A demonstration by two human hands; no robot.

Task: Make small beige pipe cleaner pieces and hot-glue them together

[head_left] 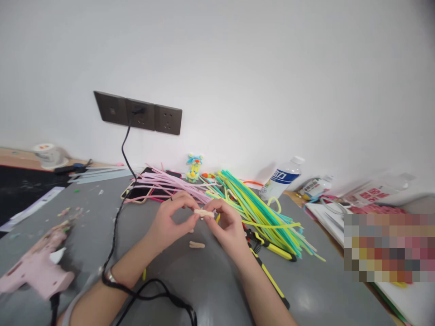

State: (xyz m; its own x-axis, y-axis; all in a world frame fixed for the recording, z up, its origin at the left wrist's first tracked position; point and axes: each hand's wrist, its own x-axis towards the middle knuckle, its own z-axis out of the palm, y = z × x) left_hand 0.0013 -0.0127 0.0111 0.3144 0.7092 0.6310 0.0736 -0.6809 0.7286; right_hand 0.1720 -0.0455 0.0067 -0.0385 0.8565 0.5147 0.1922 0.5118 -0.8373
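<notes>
Between my two hands is a short, beige, fuzzy piece [204,213], apparently bent pipe cleaner, held over the grey table. My left hand [175,217] pinches its left end between thumb and fingers. At the other end, my right hand [227,224] pinches it the same way. Just below them on the table lies a second beige fuzzy piece [197,245], folded double. Pliers with yellow-and-black handles [270,278] lie beside my right wrist, partly covered by it. Behind my hands are pink pipe cleaners [170,183] and a bundle of green and yellow pipe cleaners [261,213].
A pink glue gun [41,274] lies at the left. The black cord [117,222] runs from the wall socket [139,113] across my left forearm. Along the wall stand a small colourful figure [194,167] and a bottle [282,177]. Phones [151,192] lie under the pink stems.
</notes>
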